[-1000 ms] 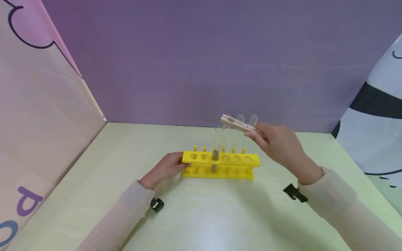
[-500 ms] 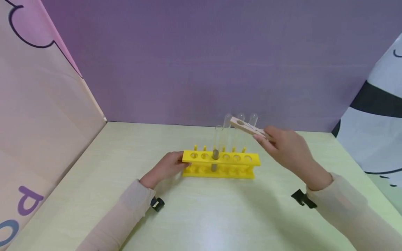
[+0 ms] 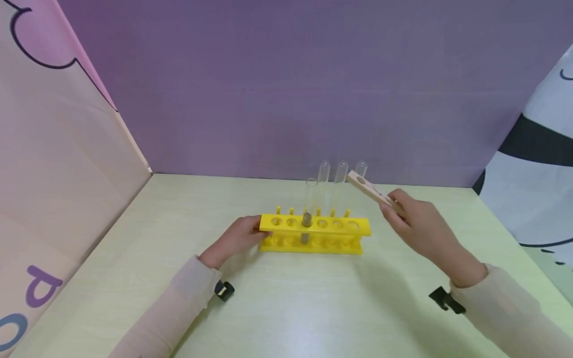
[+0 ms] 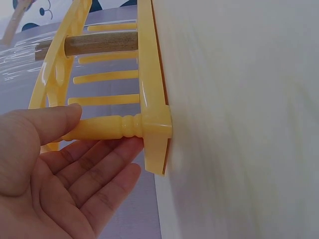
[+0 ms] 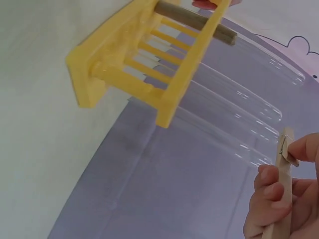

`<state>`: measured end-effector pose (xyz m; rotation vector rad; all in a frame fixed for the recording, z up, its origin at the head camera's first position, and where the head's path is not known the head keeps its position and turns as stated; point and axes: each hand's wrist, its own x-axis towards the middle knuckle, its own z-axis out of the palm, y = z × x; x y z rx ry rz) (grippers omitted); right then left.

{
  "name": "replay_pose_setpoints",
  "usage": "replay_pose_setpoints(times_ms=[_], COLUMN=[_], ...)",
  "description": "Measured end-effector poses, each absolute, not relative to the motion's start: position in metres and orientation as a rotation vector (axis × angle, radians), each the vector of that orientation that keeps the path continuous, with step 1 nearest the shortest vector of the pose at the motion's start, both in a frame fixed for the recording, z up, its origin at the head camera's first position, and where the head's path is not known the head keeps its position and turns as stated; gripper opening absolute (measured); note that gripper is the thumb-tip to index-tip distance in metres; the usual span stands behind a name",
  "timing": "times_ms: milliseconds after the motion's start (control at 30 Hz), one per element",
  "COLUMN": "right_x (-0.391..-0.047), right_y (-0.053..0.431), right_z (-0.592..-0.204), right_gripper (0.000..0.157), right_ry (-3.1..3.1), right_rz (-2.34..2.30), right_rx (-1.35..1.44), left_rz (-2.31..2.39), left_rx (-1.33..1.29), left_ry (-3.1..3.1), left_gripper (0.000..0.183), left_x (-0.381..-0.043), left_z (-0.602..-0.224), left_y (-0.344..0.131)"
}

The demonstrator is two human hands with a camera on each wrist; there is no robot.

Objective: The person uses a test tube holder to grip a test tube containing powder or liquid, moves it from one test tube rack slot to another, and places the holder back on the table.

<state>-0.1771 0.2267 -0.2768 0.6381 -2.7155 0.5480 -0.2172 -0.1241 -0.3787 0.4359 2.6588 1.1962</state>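
My left hand [image 3: 237,236] grips the left end post of a yellow test tube rack [image 3: 286,231], thumb on one side and fingers on the other in the left wrist view. Through a hole in the rack stands an upright test tube [image 3: 311,196] with grey-brown contents [image 4: 102,44] in its lower part. Behind it, three clear test tubes [image 3: 341,173] sit upside down on the back pegs, round ends up. My right hand [image 3: 423,226] holds a wooden test tube clamp [image 3: 369,189], raised at the right. The clamp's tip overlaps the rightmost inverted tube in the head view.
The rack stands on a pale wood-look table [image 3: 277,303]. A purple panel [image 3: 286,99] rises behind it, with printed panels on the left [image 3: 58,174] and right [image 3: 532,199]. Black camera mounts [image 3: 447,300] sit at both wrists.
My right hand has moved right and slightly down with the clamp, whose tip passed from the leftmost inverted tube to the rightmost. My left hand and the rack have stayed put.
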Motion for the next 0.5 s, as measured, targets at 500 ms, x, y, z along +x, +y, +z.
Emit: replay_pose_setpoints(times_ms=[500], right_x=[-0.174], right_y=[0.246], right_z=[-0.306], right_gripper=[0.006], right_ry=[-2.691], right_rz=[0.61], right_rx=[0.652], left_rz=[1.191], left_rx=[0.415], left_ry=[2.666], left_gripper=[0.036], left_x=[-0.217], left_z=[-0.377], left_y=[-0.123])
